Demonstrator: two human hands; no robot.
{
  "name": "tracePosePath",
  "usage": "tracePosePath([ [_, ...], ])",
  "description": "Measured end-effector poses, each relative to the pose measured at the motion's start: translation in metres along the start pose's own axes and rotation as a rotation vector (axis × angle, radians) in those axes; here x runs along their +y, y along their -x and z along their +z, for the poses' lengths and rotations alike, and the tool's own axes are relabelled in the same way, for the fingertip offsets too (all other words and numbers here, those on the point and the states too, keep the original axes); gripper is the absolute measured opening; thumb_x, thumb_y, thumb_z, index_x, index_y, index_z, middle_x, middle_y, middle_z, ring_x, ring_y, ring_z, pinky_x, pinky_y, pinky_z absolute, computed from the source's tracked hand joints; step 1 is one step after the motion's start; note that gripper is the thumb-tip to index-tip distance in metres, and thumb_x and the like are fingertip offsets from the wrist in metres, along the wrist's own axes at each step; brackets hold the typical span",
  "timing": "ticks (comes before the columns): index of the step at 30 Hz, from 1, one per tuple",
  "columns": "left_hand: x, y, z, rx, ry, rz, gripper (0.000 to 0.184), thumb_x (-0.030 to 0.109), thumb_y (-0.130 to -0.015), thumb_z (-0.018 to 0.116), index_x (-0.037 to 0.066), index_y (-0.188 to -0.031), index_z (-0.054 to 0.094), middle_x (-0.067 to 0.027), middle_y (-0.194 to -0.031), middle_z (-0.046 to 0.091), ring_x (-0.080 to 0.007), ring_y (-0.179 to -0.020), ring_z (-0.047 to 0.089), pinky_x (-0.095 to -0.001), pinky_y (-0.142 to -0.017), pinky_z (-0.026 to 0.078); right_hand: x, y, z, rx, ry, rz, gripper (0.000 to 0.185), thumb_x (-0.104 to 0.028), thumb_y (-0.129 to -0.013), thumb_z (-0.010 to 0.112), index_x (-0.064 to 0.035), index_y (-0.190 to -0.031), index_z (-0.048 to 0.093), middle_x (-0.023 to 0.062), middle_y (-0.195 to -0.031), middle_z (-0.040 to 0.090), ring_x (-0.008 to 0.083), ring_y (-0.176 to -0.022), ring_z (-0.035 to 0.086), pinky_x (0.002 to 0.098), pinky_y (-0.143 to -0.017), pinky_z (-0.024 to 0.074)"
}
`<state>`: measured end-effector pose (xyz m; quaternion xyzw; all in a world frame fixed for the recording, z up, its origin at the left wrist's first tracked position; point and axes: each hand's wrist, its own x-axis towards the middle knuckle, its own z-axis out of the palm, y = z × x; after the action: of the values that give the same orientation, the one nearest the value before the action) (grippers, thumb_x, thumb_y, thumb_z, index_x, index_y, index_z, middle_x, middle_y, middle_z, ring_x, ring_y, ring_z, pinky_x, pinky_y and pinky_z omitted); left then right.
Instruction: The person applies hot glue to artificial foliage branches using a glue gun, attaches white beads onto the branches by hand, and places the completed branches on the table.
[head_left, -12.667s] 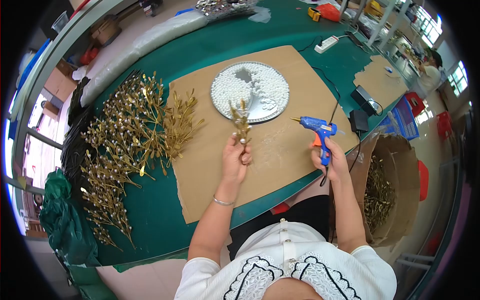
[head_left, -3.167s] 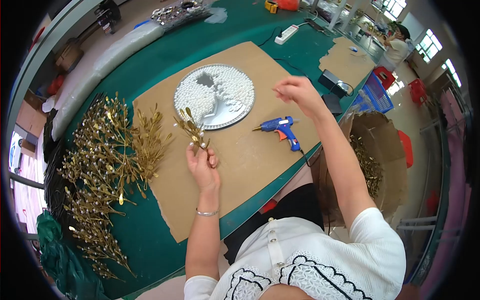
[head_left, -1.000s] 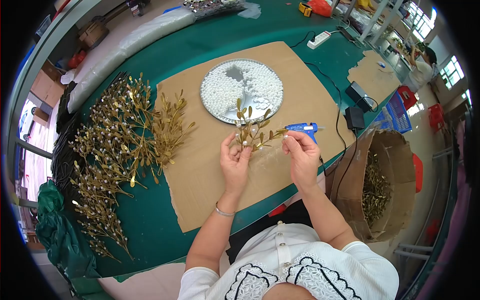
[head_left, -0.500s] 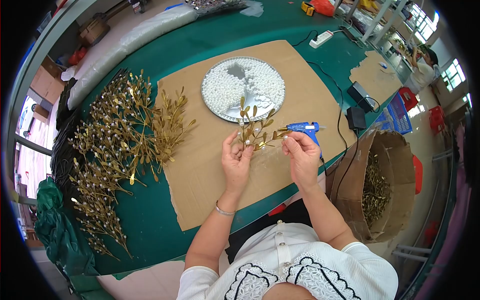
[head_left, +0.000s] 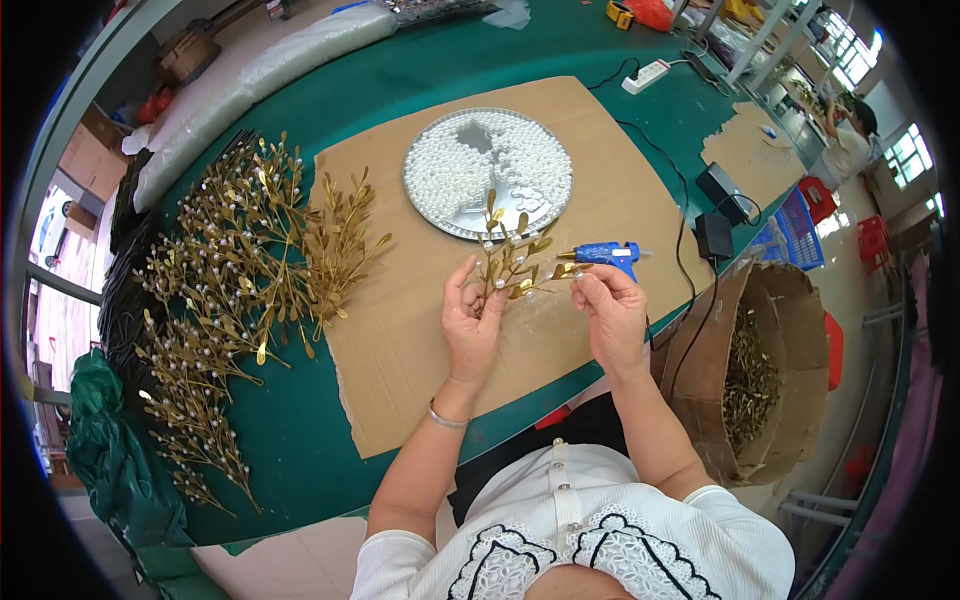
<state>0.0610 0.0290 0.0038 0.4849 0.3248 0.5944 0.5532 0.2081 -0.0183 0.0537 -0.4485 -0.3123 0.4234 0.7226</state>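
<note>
My left hand [head_left: 472, 325] is closed around the lower part of a gold leafy branch [head_left: 524, 287] dotted with white pearls, held above the cardboard sheet. My right hand [head_left: 617, 312] pinches a white pearl bead [head_left: 578, 276] between thumb and fingertips, at the branch's right-hand sprig; whether the bead is fixed to the sprig I cannot tell. Just behind that hand lies a blue glue gun [head_left: 606, 253], its nozzle pointing right. Beyond the branch stands a round silver tray [head_left: 476, 222] spread with loose pearl beads [head_left: 440, 165].
Finished-looking gold branches with pearls [head_left: 240, 250] are heaped at left. A cardboard box [head_left: 700, 370] of gold sprigs [head_left: 752, 385] stands at right. Black adapters [head_left: 714, 237], cords and a white power strip [head_left: 645, 77] lie on the green table [head_left: 300, 440]. Another person [head_left: 848, 145] sits far right.
My right hand has shifted slightly right, with the pearl at its fingertips. My left hand and the branch have barely moved.
</note>
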Motion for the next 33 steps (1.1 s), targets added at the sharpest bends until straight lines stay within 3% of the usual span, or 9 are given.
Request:
tracePosePath([
  [10,0.0009,0.0001,0.0011,-0.002,-0.011,0.003,0.05,-0.009,-0.081,0.055,0.001,-0.127,0.036,-0.0018,-0.074,0.051,-0.0059,-0.07,0.051,-0.0186,-0.065,0.044,0.0015,0.0002,-0.0026,-0.014,-0.114,0.084,0.009,-0.004,-0.082,0.06,0.0024,-0.088,0.06,0.0075,-0.076,0.06,0.0114,-0.064,0.052,0.0222,-0.058,0.0417],
  [19,-0.002,0.0,0.0007,0.011,-0.038,0.031,0.05,-0.009,-0.081,0.055,0.001,-0.126,0.036,-0.004,-0.078,0.055,-0.0066,-0.072,0.052,-0.019,-0.066,0.045,0.0013,0.0003,-0.0022,-0.005,-0.031,-0.015,0.009,-0.003,-0.081,0.061,0.0023,-0.087,0.06,0.0072,-0.075,0.06,0.0117,-0.064,0.052,0.0217,-0.059,0.0414],
  [24,0.0033,-0.0014,0.001,0.023,-0.007,-0.026,0.05,-0.008,-0.081,0.055,0.002,-0.126,0.036,-0.0053,-0.079,0.057,-0.0073,-0.073,0.054,-0.0185,-0.065,0.045,-0.0001,-0.0005,0.0001,0.01,-0.113,0.111,0.012,-0.008,-0.083,0.061,0.0021,-0.089,0.061,0.0065,-0.075,0.06,0.0103,-0.064,0.052,0.0215,-0.058,0.0416],
  [33,0.0001,-0.0003,0.001,0.008,0.02,-0.041,0.051,-0.008,-0.081,0.055,0.002,-0.127,0.035,-0.0046,-0.077,0.056,-0.0068,-0.071,0.054,-0.0175,-0.063,0.043,0.0013,-0.0011,-0.0019,-0.019,-0.191,0.117,0.012,-0.01,-0.084,0.061,0.0015,-0.088,0.061,0.0064,-0.075,0.059,0.0104,-0.063,0.051,0.0224,-0.058,0.0416],
])
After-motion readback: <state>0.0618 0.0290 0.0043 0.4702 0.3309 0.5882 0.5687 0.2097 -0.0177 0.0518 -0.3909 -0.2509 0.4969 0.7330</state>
